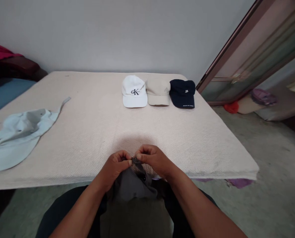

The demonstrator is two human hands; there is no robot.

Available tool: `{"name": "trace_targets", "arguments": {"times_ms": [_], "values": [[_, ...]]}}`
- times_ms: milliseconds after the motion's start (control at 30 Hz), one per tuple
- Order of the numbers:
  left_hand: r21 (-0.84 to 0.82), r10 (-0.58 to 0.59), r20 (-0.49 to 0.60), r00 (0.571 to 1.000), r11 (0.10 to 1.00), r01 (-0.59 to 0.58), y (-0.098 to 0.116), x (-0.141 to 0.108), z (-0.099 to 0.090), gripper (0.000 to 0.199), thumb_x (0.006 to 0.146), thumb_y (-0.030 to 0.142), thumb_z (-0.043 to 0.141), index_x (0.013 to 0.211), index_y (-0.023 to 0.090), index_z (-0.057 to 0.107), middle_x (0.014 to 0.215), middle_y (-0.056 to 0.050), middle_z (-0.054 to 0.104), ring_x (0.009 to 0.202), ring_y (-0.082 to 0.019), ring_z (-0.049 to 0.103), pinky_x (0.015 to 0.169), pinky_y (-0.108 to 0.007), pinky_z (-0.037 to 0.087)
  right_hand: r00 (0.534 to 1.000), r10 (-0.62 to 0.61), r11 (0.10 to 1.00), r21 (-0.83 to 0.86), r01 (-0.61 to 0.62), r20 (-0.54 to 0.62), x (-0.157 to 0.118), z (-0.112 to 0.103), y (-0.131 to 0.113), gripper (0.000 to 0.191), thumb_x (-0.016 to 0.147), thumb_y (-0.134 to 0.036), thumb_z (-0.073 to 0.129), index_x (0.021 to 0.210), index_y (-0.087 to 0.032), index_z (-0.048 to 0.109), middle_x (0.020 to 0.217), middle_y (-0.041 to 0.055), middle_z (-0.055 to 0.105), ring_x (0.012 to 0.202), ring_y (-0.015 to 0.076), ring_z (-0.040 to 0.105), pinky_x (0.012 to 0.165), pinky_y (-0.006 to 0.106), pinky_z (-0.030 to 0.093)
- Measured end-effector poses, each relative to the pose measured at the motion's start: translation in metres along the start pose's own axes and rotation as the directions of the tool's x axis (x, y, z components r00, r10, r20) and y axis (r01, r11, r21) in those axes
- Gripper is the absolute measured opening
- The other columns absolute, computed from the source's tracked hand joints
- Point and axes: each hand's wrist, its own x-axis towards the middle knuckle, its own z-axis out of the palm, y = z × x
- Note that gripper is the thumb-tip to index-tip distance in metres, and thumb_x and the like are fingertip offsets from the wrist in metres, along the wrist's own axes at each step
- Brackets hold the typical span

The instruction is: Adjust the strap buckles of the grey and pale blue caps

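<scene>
Grey cap (pixel 133 186) is seen from the head camera at the near edge of the table, low in the middle of the view, held over the lap with its crown hanging below the table's front rim. Its strap (pixel 140 168) is pinched by both hands at once: one part is gripped narrowly between thumb and fingers of the left hand (pixel 116 167), and another, just beside it, is gripped the same way by the right hand (pixel 153 158). The fingertips are brought almost together, so whether a buckle is fastened there cannot be told.

Beyond the hands, a broad stretch of pale cloth (pixel 95 132) is left between them and three caps set in a row near the back edge: a white cap (pixel 134 91), a beige cap (pixel 158 92) and a navy cap (pixel 182 93), placed side by side, with the navy cap close to the table's slanting right edge. Far to the left, a light blue cap (pixel 20 132) is laid near the front edge, its loose strap end pointed toward the back. Behind the back edge the table is bounded by a grey wall (pixel 100 36); past the right edge, floor (pixel 269 148) is shown.
</scene>
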Motion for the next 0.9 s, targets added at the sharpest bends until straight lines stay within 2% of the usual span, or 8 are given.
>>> {"name": "trace_targets", "arguments": {"times_ms": [67, 167, 333, 400, 500, 633, 767, 900], "values": [[-0.051, -0.035, 0.030, 0.999, 0.998, 0.037, 0.000, 0.000, -0.002, 0.020, 0.065, 0.020, 0.069, 0.080, 0.018, 0.057, 0.070, 0.002, 0.061, 0.059, -0.010, 0.054, 0.058, -0.022, 0.038, 1.000, -0.020, 0.996, 0.087, 0.020, -0.001, 0.000, 0.001, 0.000, 0.020, 0.073, -0.034, 0.065, 0.074, -0.015, 0.058, 0.069, -0.0006, 0.052, 0.064, 0.0099, 0.047, 0.065, 0.025, 0.041], [-0.035, -0.079, 0.059, 0.995, 0.996, 0.081, 0.000, 0.000, -0.004, 0.023, 0.064, 0.020, 0.071, 0.084, 0.017, 0.061, 0.074, -0.001, 0.065, 0.063, -0.013, 0.058, 0.062, -0.024, 0.041, 0.999, -0.046, 0.985, 0.165, 0.048, -0.011, 0.000, 0.002, -0.001, 0.021, 0.072, -0.034, 0.067, 0.073, -0.015, 0.057, 0.069, -0.0007, 0.052, 0.065, 0.0098, 0.048, 0.066, 0.025, 0.041], [-0.015, -0.100, 0.119, 0.988, 0.995, 0.103, 0.000, -0.003, -0.002, 0.013, 0.070, 0.023, 0.069, 0.076, 0.016, 0.060, 0.069, -0.002, 0.066, 0.061, -0.013, 0.058, 0.060, -0.025, 0.040, 0.997, -0.069, 0.989, 0.127, 0.073, -0.035, -0.001, 0.003, -0.006, 0.018, 0.072, -0.031, 0.067, 0.071, -0.015, 0.058, 0.066, -0.0018, 0.051, 0.062, 0.0090, 0.046, 0.062, 0.023, 0.039], [-0.039, -0.094, 0.179, 0.979, 0.994, 0.103, 0.001, -0.005, 0.000, 0.013, 0.074, 0.025, 0.066, 0.078, 0.016, 0.059, 0.071, -0.004, 0.068, 0.066, -0.016, 0.061, 0.066, -0.028, 0.043, 0.997, -0.068, 0.989, 0.131, 0.072, -0.036, -0.003, 0.005, -0.008, 0.017, 0.074, -0.031, 0.066, 0.072, -0.016, 0.057, 0.065, -0.0023, 0.051, 0.059, 0.0085, 0.046, 0.058, 0.022, 0.039], [-0.072, -0.041, 0.237, 0.971, 0.996, 0.060, 0.003, -0.007, 0.003, 0.012, 0.077, 0.027, 0.064, 0.080, 0.017, 0.059, 0.074, -0.005, 0.067, 0.074, -0.019, 0.063, 0.074, -0.032, 0.044, 0.999, -0.045, 0.984, 0.175, 0.040, 0.023, -0.006, 0.006, -0.012, 0.018, 0.076, -0.033, 0.063, 0.076, -0.017, 0.056, 0.057, -0.0043, 0.048, 0.050, 0.0077, 0.044, 0.049, 0.021, 0.035], [-0.068, -0.012, 0.214, 0.977, 0.997, 0.027, 0.002, -0.005, 0.003, 0.013, 0.076, 0.028, 0.065, 0.079, 0.016, 0.060, 0.070, -0.002, 0.065, 0.065, -0.015, 0.061, 0.068, -0.029, 0.044, 0.998, -0.018, 0.977, 0.214, 0.004, 0.064, -0.007, 0.006, -0.012, 0.020, 0.076, -0.035, 0.065, 0.079, -0.016, 0.057, 0.052, -0.0051, 0.048, 0.045, 0.0059, 0.040, 0.044, 0.019, 0.031], [-0.068, -0.011, 0.203, 0.979, 0.997, 0.025, 0.001, -0.004, 0.001, 0.011, 0.076, 0.025, 0.065, 0.080, 0.015, 0.062, 0.069, -0.003, 0.067, 0.062, -0.013, 0.059, 0.067, -0.026, 0.044, 0.995, -0.011, 0.969, 0.247, -0.014, 0.098, -0.007, 0.006, -0.012, 0.020, 0.072, -0.033, 0.068, 0.077, -0.016, 0.058, 0.057, -0.0035, 0.054, 0.046, 0.0061, 0.045, 0.046, 0.020, 0.035], [-0.093, -0.004, 0.181, 0.983, 0.995, 0.021, 0.000, -0.003, 0.000, 0.006, 0.076, 0.020, 0.065, 0.077, 0.015, 0.063, 0.063, -0.002, 0.066, 0.060, -0.012, 0.059, 0.067, -0.025, 0.043, 0.993, -0.021, 0.979, 0.204, -0.003, 0.113, -0.007, 0.006, -0.014, 0.015, 0.071, -0.027, 0.068, 0.077, -0.015, 0.061, 0.058, -0.0031, 0.055, 0.048, 0.0064, 0.047, 0.048, 0.020, 0.037]]}}
